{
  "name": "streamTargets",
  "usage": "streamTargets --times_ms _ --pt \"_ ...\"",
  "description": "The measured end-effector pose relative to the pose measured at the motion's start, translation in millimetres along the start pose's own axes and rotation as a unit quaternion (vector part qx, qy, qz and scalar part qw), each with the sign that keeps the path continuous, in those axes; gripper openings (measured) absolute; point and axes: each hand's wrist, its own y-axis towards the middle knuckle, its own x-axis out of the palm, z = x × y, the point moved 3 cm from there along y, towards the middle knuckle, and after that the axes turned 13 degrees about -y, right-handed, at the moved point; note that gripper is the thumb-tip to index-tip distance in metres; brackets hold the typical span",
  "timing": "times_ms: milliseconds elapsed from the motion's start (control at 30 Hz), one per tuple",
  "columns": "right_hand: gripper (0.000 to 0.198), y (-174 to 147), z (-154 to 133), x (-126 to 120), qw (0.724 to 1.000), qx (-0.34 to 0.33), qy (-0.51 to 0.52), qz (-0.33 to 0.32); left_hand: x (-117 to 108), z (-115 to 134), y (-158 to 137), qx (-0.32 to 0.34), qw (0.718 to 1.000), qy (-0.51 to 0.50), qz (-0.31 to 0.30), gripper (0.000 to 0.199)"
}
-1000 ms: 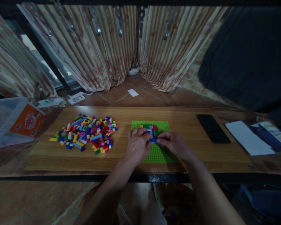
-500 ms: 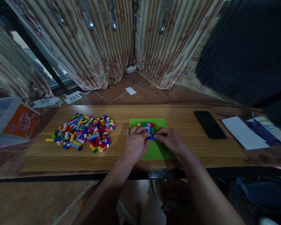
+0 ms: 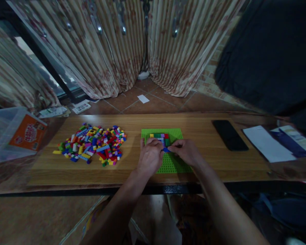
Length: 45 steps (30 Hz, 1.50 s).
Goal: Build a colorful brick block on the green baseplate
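Note:
A green studded baseplate point(image 3: 172, 166) lies on the table in front of me. Near its far side, yellow, green, purple and red toy bricks point(image 3: 166, 137) form a small block, partly covered by my hands. A blue toy brick point(image 3: 166, 149) sits at the near edge of that block. My right hand point(image 3: 186, 151) pinches the blue brick's right end between thumb and fingertips. On the other side, my left hand point(image 3: 151, 156) is closed, its thumb and forefinger at the brick's left end. Left of the plate is a big loose pile of coloured bricks point(image 3: 91, 143).
A black phone-like slab point(image 3: 230, 135) lies right of the plate, with white paper point(image 3: 269, 143) farther right. At the far left stands a clear plastic box point(image 3: 7, 131) with an orange label. Curtains point(image 3: 127, 51) hang beyond the wooden table point(image 3: 132, 120).
My left hand's fingers have drawn in slightly toward the blue brick, its knuckles a little more bunched. My right hand keeps its pinch. The whole view has shifted slightly.

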Motion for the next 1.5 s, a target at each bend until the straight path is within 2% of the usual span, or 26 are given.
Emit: streamTargets --times_ms 433,600,700,967,1133,1333,1500 --pt "0.019 1 5 2 0.999 -0.038 -0.011 0.019 2 -4 -1 0.002 1.000 -0.011 0.002 0.010" --pt "0.020 -1 3 1 0.999 -0.040 -0.013 0.021 -4 -9 -3 0.007 1.000 -0.017 -0.006 0.026" --pt "0.020 0 4 2 0.999 -0.035 -0.012 0.018 -10 -13 -1 0.005 0.999 -0.031 0.009 0.031" --pt "0.019 1 5 2 0.999 -0.035 -0.002 0.011 -6 -9 5 0.003 0.999 -0.037 0.016 0.015" --pt "0.019 -2 0 0 0.999 -0.035 -0.017 0.019 -3 -11 8 -0.023 0.998 -0.060 0.020 0.009" --pt "0.016 -1 -1 1 0.998 -0.032 -0.031 0.036 -1 -16 11 -0.055 0.995 -0.079 0.018 0.007" --pt "0.017 2 1 3 0.999 -0.025 -0.022 0.030 -1 -15 10 -0.051 0.996 -0.074 0.014 0.006"
